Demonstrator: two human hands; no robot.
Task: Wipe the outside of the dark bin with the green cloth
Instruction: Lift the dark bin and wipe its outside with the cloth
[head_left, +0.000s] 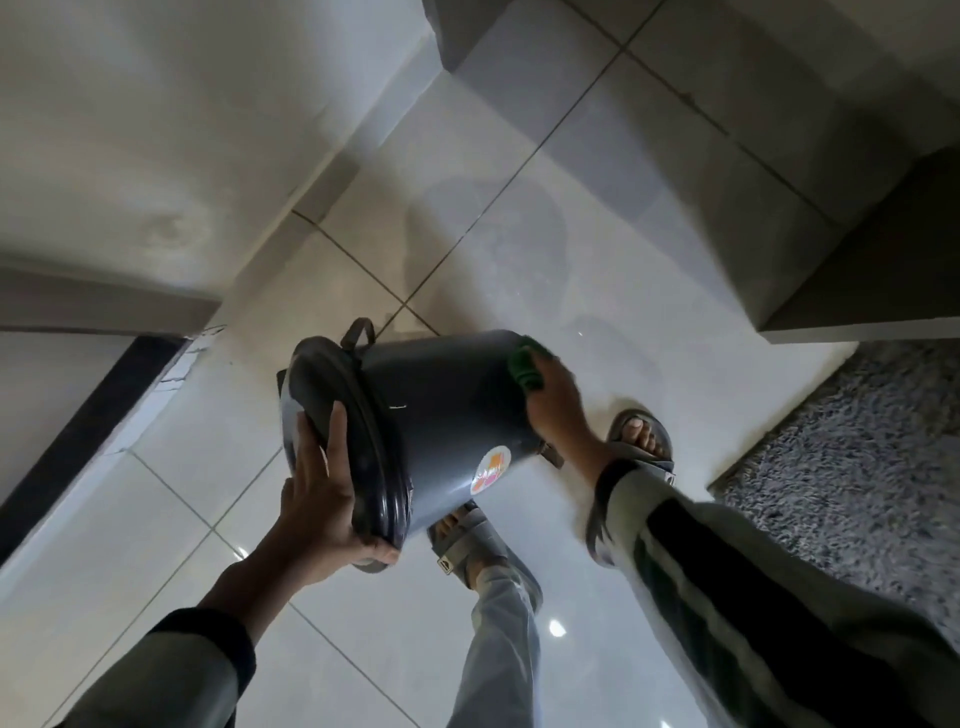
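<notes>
We hold the dark grey round plastic bin (431, 415) up off the glossy pale tiled floor (597, 291), tipped on its side so that its lidded mouth points to our left and its base to our right, above our sandalled feet (641, 434). Our left hand (322, 499) is clamped on the rim of the dark lid (343, 431), thumb laid over the top and fingers curled under the lower edge, and that grip carries the weight. Our right hand (558, 402) is closed around the bunched green cloth (527, 369), pressing it flat against the wall of the bin close to the base end. To do this step well, we judge that the left hand should turn the bin a little at a time while the right draws the cloth in long overlapping strokes from base toward rim, so no band of the wall is missed. We press firmly but not so hard that the bin twists out of the left grip, since smooth plastic is likely slippery. The round orange and white sticker (491, 470) on the lower side deserves a lighter pass, because its edge could lift. The dark carry handle (358, 332) standing up near the rim and the small foot pedal (550, 454) near the base are spots where dirt probably gathers, so we fold the cloth to a corner for them. The grey shaggy rug (857, 457) lies to our right, well clear of the work
</notes>
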